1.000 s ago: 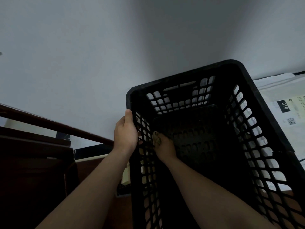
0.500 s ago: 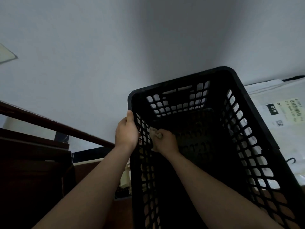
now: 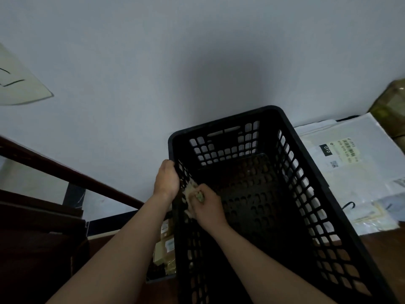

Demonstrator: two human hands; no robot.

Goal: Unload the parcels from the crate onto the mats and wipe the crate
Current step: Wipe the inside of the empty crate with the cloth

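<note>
Crate (image 3: 263, 194), of black plastic with latticed walls, is seen in the lower middle and right of the view, its length running away from the person and its far end close to a grey wall (image 3: 197, 62). Nearest the camera, two bare forearms are stretched forward to it. The left hand (image 3: 166, 181) is set on the crate's left rim near the far corner, its fingers curled over the edge and gripping it. Just beside it, inside the crate, the right hand (image 3: 208, 207) is closed round a pale cloth (image 3: 190, 189), which is bunched in the fingers and pressed against the inner face of the left wall. The crate's perforated floor is exposed beyond that hand. Outside the left wall, low down, small brown boxes (image 3: 166, 244) with white labels are glimpsed; how they are stacked cannot be told. A brown surface (image 3: 385, 249) is visible at the crate's right side. Farther off on that side, flat white parcels (image 3: 350, 172) are laid just beside the crate, overlapping one another, one bearing a printed label with a barcode. Behind them, at the frame's edge, a brownish parcel (image 3: 392, 102) is partly seen, blurred. To the left, a dark wooden rail (image 3: 65, 172) is seen running diagonally, and a pale sheet (image 3: 19, 84) is seen higher up against the wall.
</note>
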